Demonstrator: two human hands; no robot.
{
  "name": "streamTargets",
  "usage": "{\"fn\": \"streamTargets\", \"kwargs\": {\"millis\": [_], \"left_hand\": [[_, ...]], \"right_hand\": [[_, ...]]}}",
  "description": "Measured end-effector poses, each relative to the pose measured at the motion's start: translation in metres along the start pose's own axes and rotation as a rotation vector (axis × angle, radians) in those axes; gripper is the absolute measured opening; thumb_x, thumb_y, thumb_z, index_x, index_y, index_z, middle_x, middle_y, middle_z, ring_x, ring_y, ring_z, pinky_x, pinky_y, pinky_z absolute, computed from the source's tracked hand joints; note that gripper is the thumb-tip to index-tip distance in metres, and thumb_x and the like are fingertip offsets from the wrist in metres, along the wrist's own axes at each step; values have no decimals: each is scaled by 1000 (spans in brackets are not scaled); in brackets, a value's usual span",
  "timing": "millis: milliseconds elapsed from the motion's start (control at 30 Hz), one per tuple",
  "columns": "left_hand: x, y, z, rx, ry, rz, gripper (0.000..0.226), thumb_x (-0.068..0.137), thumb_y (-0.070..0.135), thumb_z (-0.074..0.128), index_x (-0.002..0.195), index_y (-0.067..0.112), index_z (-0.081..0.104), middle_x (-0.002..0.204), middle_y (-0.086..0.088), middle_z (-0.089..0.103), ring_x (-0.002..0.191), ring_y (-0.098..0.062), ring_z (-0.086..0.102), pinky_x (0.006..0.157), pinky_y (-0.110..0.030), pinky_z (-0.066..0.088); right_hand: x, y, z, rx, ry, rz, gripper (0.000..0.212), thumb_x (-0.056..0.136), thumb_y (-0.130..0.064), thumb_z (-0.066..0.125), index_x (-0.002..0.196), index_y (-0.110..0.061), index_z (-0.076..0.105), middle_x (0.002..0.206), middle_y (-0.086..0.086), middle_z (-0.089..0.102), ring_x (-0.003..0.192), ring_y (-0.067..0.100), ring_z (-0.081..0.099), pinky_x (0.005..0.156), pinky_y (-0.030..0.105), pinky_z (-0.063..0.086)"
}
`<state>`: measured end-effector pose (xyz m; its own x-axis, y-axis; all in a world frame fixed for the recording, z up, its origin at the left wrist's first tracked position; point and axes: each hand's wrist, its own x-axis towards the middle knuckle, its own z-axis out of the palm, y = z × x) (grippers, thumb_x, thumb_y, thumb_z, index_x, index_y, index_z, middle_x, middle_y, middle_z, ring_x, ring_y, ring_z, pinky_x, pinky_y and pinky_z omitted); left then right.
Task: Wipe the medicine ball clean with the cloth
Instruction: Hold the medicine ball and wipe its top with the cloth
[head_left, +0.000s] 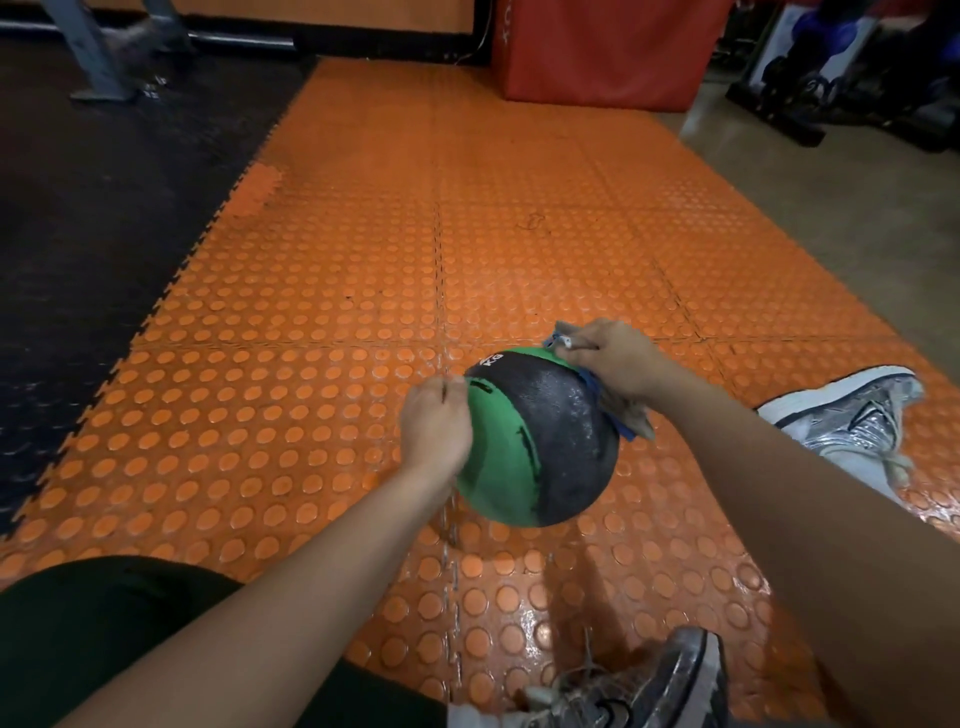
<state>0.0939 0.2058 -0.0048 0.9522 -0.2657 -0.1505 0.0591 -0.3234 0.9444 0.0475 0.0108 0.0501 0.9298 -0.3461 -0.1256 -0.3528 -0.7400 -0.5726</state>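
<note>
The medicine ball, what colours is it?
Green and black panels on the medicine ball, seen in the head view.

White letters reading "KG" stand on the black band near the top of the medicine ball (540, 441). Faint lettering runs down the red padded box (608, 49) by the far wall, too blurred to read.
</note>
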Motion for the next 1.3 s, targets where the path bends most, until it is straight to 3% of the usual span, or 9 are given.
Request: {"fn": "streamTargets", "kwargs": {"millis": [100,233,367,433,600,767,900,1133,1300], "left_hand": [[4,2,-7,78,16,47,26,96,31,45,97,13,64,113,-8,61,111,-27,53,97,-42,41],[15,27,2,299,-45,231,38,100,28,40,132,9,48,136,-11,46,130,-25,36,108,-34,26],[20,37,32,521,-290,316,49,103,34,21,145,11,31,154,-7,26,143,-21,19,118,-35,12],[20,42,43,536,-298,314,47,103,30,19,136,5,43,146,-14,39,136,-25,32,113,-38,23],[12,58,59,569,-212,300,34,100,21,29,105,1,56,113,-16,58,109,-30,50,93,-41,38],[15,59,62,584,-197,287,35,101,22,29,105,4,59,112,-13,59,108,-29,52,93,-41,41],[11,52,57,516,-159,318,38,101,20,26,101,3,60,110,-13,60,105,-29,54,91,-40,42],[13,47,47,429,-113,211,36,100,20,28,87,7,59,101,-16,62,91,-29,54,70,-32,34],[16,51,46,486,-168,186,32,93,8,39,62,13,45,81,-7,53,76,-26,48,60,-33,31]], "right_hand": [[4,3,-8,60,-63,-33,17,91,-16,57,102,-8,68,114,1,55,112,19,50,84,20,35],[5,1,-13,31,-99,-64,18,90,-16,59,103,-8,68,121,10,55,114,23,50,93,25,35],[0,-7,-19,-391,-12,-73,24,94,-27,50,112,-20,65,129,5,50,117,31,44,96,36,34],[-8,-15,-24,-546,203,-30,28,96,-30,42,117,-22,60,123,8,50,114,36,45,91,42,36],[-41,-44,-16,-115,447,49,52,93,-30,52,137,-8,35,109,19,61,103,37,55,82,40,43],[-78,-38,27,-98,434,56,19,90,-18,55,89,1,61,93,23,55,84,35,51,75,31,32],[-60,-39,15,-137,389,58,41,87,-13,56,54,-19,32,75,14,43,70,26,38,57,25,16],[-23,-55,11,-302,275,115,20,93,-17,49,93,-1,61,102,18,61,87,29,57,64,27,36],[-69,-58,31,-228,393,-45,22,93,-11,46,92,4,61,83,14,52,87,33,53,67,26,27]]}}
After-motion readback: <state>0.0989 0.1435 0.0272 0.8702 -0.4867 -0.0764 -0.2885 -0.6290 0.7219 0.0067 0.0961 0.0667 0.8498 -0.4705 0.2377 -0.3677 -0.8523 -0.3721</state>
